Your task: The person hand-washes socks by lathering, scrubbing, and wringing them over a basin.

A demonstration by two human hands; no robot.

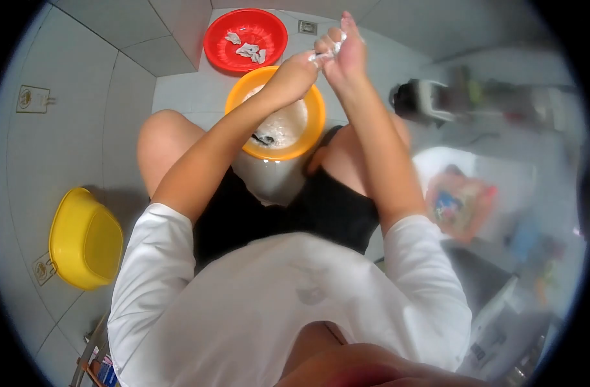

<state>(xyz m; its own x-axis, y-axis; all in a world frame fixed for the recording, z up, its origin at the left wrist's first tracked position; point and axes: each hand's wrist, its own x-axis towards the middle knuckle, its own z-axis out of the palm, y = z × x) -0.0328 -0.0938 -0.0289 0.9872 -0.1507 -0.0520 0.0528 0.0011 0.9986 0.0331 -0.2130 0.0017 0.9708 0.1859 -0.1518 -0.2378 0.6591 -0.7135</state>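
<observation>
Both hands are raised past the far right rim of an orange basin (317,97) that stands between my knees. My left hand (297,76) is closed on one end of a small white, soapy cloth (324,57). In my right hand (345,57) the fingers curl around its other part, with foam on them. The cloth is mostly hidden, so its exact kind cannot be told. Cloudy, sudsy water (288,126) fills the basin, and a dark piece of fabric (263,138) shows in it near the close side.
A red basin (214,55) holding several small white cloths (250,50) sits behind the orange one. A floor drain (307,27) lies to its right. On the left wall hangs a yellow basin (82,238). Blurred items, including a printed plastic bag (459,203), are at the right.
</observation>
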